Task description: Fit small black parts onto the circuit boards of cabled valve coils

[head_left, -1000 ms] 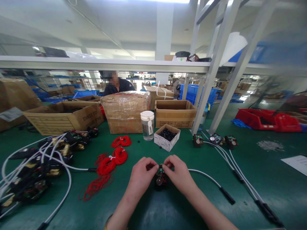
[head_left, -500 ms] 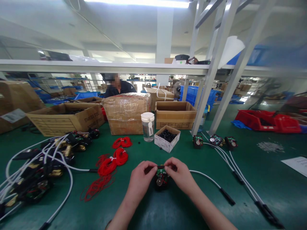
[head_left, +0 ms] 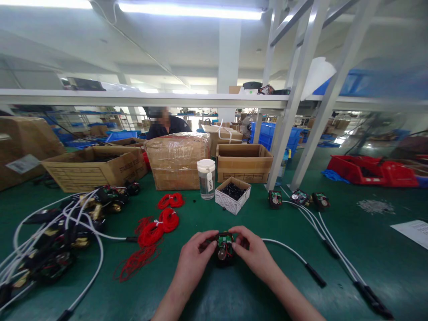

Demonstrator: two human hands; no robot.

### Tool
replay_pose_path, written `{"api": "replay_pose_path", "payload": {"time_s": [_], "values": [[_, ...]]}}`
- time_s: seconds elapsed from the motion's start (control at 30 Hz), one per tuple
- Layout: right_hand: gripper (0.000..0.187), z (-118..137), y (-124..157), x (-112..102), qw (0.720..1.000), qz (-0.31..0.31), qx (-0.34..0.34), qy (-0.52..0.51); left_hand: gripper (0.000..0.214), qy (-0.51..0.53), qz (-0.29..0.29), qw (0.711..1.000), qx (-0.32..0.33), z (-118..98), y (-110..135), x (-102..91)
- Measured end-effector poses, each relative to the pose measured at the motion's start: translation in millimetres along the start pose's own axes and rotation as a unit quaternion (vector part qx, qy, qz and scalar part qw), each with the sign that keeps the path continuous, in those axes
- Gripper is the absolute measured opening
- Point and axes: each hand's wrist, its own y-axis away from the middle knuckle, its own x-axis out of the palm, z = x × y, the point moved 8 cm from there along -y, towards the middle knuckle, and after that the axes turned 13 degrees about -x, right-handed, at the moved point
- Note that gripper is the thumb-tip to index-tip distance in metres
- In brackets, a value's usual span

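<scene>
Currently, I have the black plastic housing with an exposed green circuit board (head_left: 225,244) on the smooth green tabletop (head_left: 214,301), between both hands. The left hand (head_left: 196,252) is partly curled, thumb and fingertips closed against the housing's upper left side; the right hand (head_left: 253,250) mirrors this at the upper right, so the housing is gripped from both sides. Done: the board sits in the housing, with a round silvery disc (head_left: 222,254) at its lower front. Remaining: I judge this unit unfinished, since its face is open and both hands are on it. Three similar open-faced black units (head_left: 275,199) stand at the right rear. The white cable with a black end sleeve (head_left: 284,248) emerges behind the right hand; its inner end is hidden, so I cannot confirm that it joins the housing. Clearances: bare tabletop separates the hands from the small white patterned cardboard box (head_left: 226,203) ahead. Red wire coils (head_left: 150,234) bound leftward travel, near but not touching the left hand. Rightward, the cable limits a low sweep. Nearer me, bare tabletop extends between the forearms.
</scene>
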Motion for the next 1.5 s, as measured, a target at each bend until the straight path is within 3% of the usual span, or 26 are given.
{"api": "replay_pose_path", "payload": {"time_s": [0.33, 0.53, 0.83, 0.97, 1.07, 1.13, 1.17, 1.23, 1.37, 1.5], "values": [[0.062, 0.6, 14.7, 10.5, 0.999, 0.023, -0.013, 0.034, 0.056, 0.091, 0.101, 0.988, -0.070, 15.8, 7.8, 14.3], [0.066, 1.5, 18.4, 12.2, 0.997, 0.017, -0.017, 0.071, 0.055, 0.083, 0.087, 0.991, -0.064, 10.1, 14.2, 15.5], [0.065, -1.0, 21.1, 21.4, 0.993, -0.048, 0.001, 0.105, 0.057, 0.079, 0.032, 0.996, -0.038, 16.3, 13.2, 26.2], [0.072, 1.3, 18.0, 14.2, 0.996, 0.007, 0.011, 0.085, 0.065, 0.097, 0.062, 0.992, -0.044, 19.6, 13.7, 26.4], [0.058, 8.6, -4.7, -13.5, 0.995, 0.057, 0.019, 0.077, 0.082, 0.106, 0.087, 0.989, -0.047, 24.3, 17.4, 23.6], [0.033, 19.5, -36.7, -47.5, 0.979, 0.022, -0.009, 0.202, 0.088, 0.096, 0.081, 0.991, -0.045, 27.3, 20.4, 21.5], [0.025, 23.2, -55.8, -60.6, 0.952, 0.020, -0.015, 0.305, 0.089, 0.085, 0.074, 0.993, -0.042, 27.9, 21.8, 20.8], [0.020, 21.8, -96.0, -72.3, 0.931, 0.030, -0.018, 0.364, 0.089, 0.055, 0.060, 0.996, -0.034, 27.7, 24.3, 21.0], [0.016, -4.2, -161.9, -61.1, 0.897, 0.102, 0.010, 0.430, 0.090, 0.007, 0.044, 0.999, -0.027, 27.4, 25.4, 22.0], [0.031, -36.7, -190.6, -37.8, 0.860, 0.181, 0.070, 0.472, 0.092, -0.003, 0.053, 0.998, -0.020, 30.2, 22.9, 22.5]]}}
